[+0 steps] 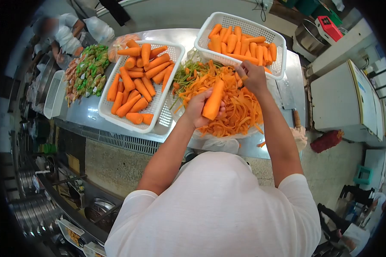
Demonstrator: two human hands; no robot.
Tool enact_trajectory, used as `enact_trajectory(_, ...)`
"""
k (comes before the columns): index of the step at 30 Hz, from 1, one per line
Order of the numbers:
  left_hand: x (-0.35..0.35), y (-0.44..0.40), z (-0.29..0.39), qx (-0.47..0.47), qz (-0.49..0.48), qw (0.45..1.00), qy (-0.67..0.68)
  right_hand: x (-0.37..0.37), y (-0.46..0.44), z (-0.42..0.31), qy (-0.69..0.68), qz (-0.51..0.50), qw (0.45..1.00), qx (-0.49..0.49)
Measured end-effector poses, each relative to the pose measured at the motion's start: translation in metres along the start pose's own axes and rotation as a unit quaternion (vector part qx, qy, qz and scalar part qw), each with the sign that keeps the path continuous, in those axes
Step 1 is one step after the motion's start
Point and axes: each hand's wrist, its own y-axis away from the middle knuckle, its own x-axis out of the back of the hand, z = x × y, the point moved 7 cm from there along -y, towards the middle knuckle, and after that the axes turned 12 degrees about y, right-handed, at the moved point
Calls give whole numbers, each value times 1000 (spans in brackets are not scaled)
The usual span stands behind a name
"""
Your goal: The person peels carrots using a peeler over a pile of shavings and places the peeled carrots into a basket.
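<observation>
My left hand (196, 109) is wrapped round a thick orange carrot (214, 100), held at a slant over a large heap of carrot peelings (240, 115). Close to the carrot's far end, my right hand (254, 77) is closed with its fingers bent. Whatever it grips is too small and hidden to make out. Left of the heap, a white perforated basket (178, 64) holds many whole carrots. Behind my right hand, a second white basket (281, 40) contains more carrots. Green carrot tops (184, 77) lie at the heap's left edge.
A cleaver (287, 96) with a wooden handle lies on the metal table (298, 81) to the right. Green-wrapped bundles (90, 68) are piled at the left. A person (68, 36) stands beyond them. A white chest (343, 100) and red sack (327, 141) are at the right.
</observation>
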Motion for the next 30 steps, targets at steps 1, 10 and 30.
enact_trajectory(1,-1,-1,5,-40,28,999,2,4,8,-19,-2,-3,1000,6)
enact_trajectory(10,22,-10,12,15,-6,998,-68,-23,1,-26,-10,-50,996,79)
enact_trajectory(30,12,-17,27,-40,9,999,-14,-10,17,-76,69,-25,993,90)
